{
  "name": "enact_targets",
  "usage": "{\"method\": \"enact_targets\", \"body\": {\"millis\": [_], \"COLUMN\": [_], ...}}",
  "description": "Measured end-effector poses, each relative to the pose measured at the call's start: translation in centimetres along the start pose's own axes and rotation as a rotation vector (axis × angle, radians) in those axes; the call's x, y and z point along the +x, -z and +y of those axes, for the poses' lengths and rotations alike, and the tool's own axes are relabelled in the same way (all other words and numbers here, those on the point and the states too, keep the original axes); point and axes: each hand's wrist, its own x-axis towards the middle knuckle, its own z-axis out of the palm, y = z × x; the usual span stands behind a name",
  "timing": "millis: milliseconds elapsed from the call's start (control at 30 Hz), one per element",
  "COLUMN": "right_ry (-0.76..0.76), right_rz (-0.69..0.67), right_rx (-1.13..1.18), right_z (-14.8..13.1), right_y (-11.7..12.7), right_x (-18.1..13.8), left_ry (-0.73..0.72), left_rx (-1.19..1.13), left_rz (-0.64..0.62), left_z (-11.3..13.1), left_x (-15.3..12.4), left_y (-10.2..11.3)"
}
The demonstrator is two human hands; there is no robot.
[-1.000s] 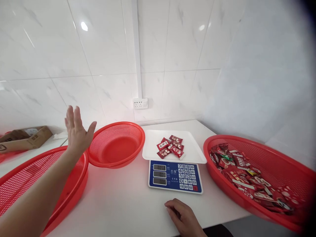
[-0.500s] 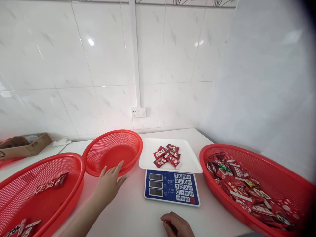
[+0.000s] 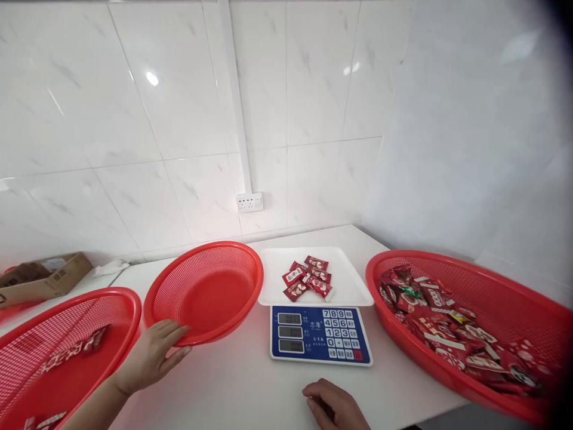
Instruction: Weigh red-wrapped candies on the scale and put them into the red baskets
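My left hand (image 3: 154,352) is at the near-left rim of a round red plastic basket (image 3: 203,335). Its fingers reach over the rim and the thumb stays outside. No candy shows inside that basket. Loosely curled on the white table, my right hand (image 3: 335,406) has nothing visible in it. Just beyond it stands a blue digital scale (image 3: 320,335) with a keypad and three displays. On the scale's white tray (image 3: 349,278) lie several small red-wrapped candies (image 3: 308,278) in a loose pile.
At right, a large red basket (image 3: 430,364) holds many wrapped candies (image 3: 447,328). Another red basket (image 3: 129,301) at left has a few packets inside. A cardboard box (image 3: 49,280) sits at the far left. The tiled wall carries a socket (image 3: 249,202).
My left hand has moved left and down onto the middle basket's rim. That basket now sits closer to me. My right hand keeps its curled pose, and the view has shifted slightly.
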Motion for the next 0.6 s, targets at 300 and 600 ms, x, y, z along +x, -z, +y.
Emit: {"method": "enact_targets", "body": {"millis": [300,600], "right_ry": [0.218,0.189], "right_rz": [0.313,0.376], "right_rx": [-0.008,-0.314], "right_z": [-9.1,-7.7], "right_y": [8.1,13.2], "right_x": [2.8,9.5], "left_ry": [-0.052,0.225], "left_rx": [0.022,-0.387], "left_rz": [0.218,0.490], "left_z": [3.2,12.7], "left_x": [0.7,3.3], "left_y": [-1.2,-4.0]}}
